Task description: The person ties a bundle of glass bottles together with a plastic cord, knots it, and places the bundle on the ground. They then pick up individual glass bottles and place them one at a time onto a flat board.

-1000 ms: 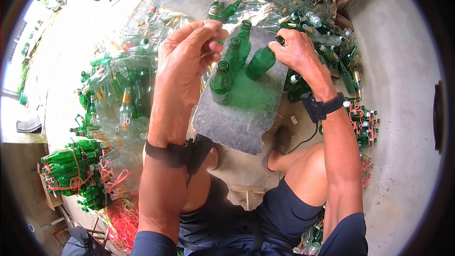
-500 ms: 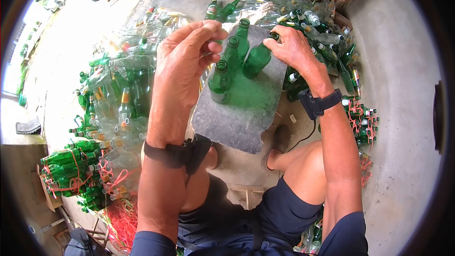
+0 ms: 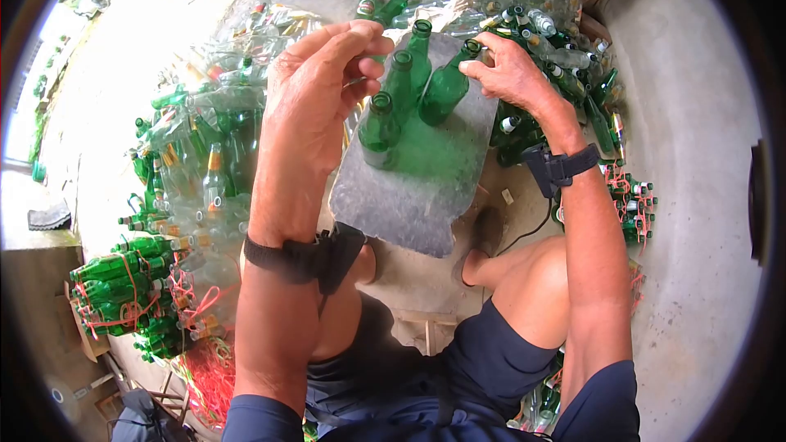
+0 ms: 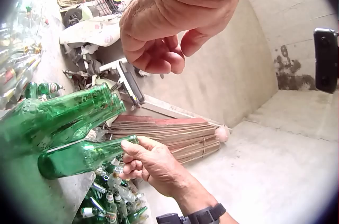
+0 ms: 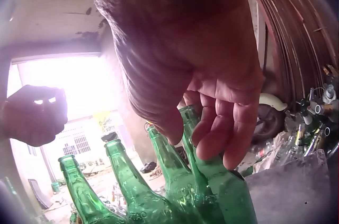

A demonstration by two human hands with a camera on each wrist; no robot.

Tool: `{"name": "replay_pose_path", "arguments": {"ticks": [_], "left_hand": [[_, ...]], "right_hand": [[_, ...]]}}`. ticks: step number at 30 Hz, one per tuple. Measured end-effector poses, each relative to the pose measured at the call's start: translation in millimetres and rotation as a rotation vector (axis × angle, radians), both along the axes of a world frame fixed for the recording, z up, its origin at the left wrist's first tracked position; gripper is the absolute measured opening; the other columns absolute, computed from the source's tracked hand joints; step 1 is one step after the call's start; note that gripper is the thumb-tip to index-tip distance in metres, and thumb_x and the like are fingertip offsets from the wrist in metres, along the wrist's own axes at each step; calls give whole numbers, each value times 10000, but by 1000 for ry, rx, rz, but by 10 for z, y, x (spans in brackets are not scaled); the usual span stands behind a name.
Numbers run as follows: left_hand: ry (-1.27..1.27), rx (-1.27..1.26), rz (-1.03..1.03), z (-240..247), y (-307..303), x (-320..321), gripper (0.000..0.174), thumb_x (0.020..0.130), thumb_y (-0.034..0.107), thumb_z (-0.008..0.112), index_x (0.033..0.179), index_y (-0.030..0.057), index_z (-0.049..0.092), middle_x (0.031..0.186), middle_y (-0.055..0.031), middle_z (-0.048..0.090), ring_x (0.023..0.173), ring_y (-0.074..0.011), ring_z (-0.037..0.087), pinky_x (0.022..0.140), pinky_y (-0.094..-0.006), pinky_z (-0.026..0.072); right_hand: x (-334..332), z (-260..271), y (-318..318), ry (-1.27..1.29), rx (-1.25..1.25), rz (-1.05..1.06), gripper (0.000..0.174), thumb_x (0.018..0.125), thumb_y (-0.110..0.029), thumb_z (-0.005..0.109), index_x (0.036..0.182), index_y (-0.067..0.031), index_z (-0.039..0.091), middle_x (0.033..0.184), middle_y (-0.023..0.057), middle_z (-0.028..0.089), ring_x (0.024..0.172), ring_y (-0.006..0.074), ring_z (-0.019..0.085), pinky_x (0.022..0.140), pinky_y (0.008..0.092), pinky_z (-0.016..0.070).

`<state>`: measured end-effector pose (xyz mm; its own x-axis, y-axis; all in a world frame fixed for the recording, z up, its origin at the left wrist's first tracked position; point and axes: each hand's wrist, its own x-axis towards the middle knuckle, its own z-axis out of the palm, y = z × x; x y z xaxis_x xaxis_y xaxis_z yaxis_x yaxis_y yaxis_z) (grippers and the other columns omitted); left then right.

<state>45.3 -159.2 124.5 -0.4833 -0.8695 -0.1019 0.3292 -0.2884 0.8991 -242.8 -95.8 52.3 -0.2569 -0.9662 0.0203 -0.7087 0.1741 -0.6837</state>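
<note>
On a grey stone slab [image 3: 393, 213] three green glass bottles stand upright close together, the nearest green bottle [image 3: 381, 135] towards my knees. A fourth green bottle [image 3: 443, 96] is beside them on the right. My right hand [image 3: 520, 74] is at its neck, with thumb and fingers loosely round it just below the mouth; the right wrist view shows the bottle neck [image 5: 190, 129] between thumb and fingertips. Raised to the left of the bottles, my left hand [image 3: 315, 86] holds nothing, its fingers loosely bent. Its fingertips [image 4: 169, 65] hang in the air in the left wrist view.
Heaps of clear and green bottles [image 3: 237, 155] lie to the left and at the back right. Tied bundles of green bottles [image 3: 115, 295] and pink strapping [image 3: 209, 376] are at the lower left. A concrete wall [image 3: 688, 139] bounds the right side.
My right hand has moved the fourth bottle slightly left towards the other three, and its grip has loosened, baring more of the mouth. The left hand has stayed nearly still.
</note>
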Motion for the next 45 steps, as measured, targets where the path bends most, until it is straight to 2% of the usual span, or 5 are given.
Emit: {"name": "replay_pose_path", "arguments": {"ticks": [14, 20, 24, 31, 45], "left_hand": [[-13, -40, 7, 25, 6, 63, 189, 994, 172, 720, 1076, 8, 768, 971, -75, 770, 771, -91, 638, 735, -255, 535], [-45, -40, 20, 37, 7, 49, 174, 1022, 154, 675, 1082, 12, 756, 1007, -76, 761, 789, -84, 632, 736, -249, 537], [-50, -33, 19, 31, 16, 28, 196, 1038, 166, 669, 1118, 3, 742, 1010, -77, 759, 792, -84, 633, 739, -250, 539], [-73, -32, -33, 8, 2, 34, 230, 1060, 172, 644, 1186, -6, 717, 1066, -70, 747, 826, -79, 630, 768, -248, 527], [-101, -35, -110, -8, -18, 40, 276, 1079, 237, 639, 1260, 35, 693, 1119, -41, 720, 878, -78, 627, 843, -269, 511]], "right_hand": [[-1014, -249, 739, 213, 86, -329, 131, 925, -137, 695, 958, -23, 748, 669, 37, 642, 514, 107, 583, 475, 304, 464], [-1293, -822, 1254, 529, 417, -329, 220, 878, -139, 714, 1073, -44, 752, 984, 197, 772, 956, 394, 744, 876, 471, 582], [-1459, -1182, 1486, 596, 494, -284, 346, 884, -175, 742, 1222, -120, 688, 1231, 198, 716, 1193, 416, 675, 1006, 516, 557], [-1362, -1514, 1626, 569, 577, -202, 530, 907, -124, 749, 1401, -107, 557, 1244, 273, 636, 1197, 496, 627, 1005, 545, 536], [-1382, -1853, 1827, 629, 429, -138, 327, 908, -152, 779, 1164, -11, 632, 1047, 283, 708, 1001, 514, 704, 882, 572, 579]]}}
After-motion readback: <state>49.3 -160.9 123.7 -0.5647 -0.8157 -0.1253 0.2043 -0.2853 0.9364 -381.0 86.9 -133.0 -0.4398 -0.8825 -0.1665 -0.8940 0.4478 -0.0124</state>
